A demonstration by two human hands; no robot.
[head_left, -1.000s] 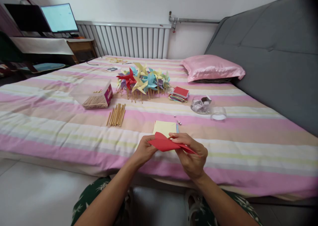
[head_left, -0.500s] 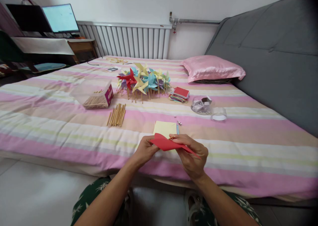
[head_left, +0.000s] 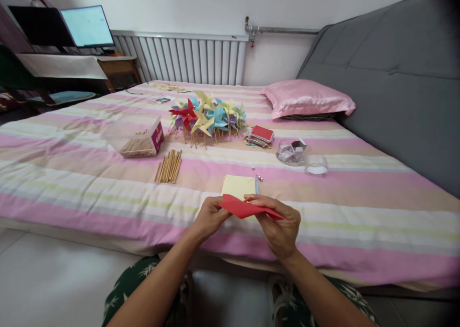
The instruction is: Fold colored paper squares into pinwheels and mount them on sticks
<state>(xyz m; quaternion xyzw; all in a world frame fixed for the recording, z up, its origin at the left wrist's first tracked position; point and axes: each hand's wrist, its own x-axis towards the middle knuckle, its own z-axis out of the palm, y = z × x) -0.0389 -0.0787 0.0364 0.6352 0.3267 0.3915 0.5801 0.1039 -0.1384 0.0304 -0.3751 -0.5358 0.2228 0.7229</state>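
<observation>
Between the earlier frames and this one, we raised the red paper [head_left: 247, 207] slightly and flattened its tilt; nothing else on the bed shifted. Our left hand [head_left: 209, 218] pinched the paper's left corner, and our right hand [head_left: 278, 225] clamped its right portion between thumb and fingers, so both hands were closed on the same folded sheet. We held it in the air just above the near edge of the bed [head_left: 359, 231], directly in front of the yellow paper stack [head_left: 238, 186].

To fold well, we judged that the edges had to be aligned before pressing, and that the crease should be run with one thumb while the other hand fixed the corner.

Farther in, toward the middle of the bed, lay the loose wooden sticks [head_left: 169, 165], the stick box [head_left: 140, 138], the finished pinwheels [head_left: 206, 116], the coloured paper pile [head_left: 260, 136] and a clear container [head_left: 292, 152]. The small pins [head_left: 258, 176] lay just beside the yellow stack.
</observation>
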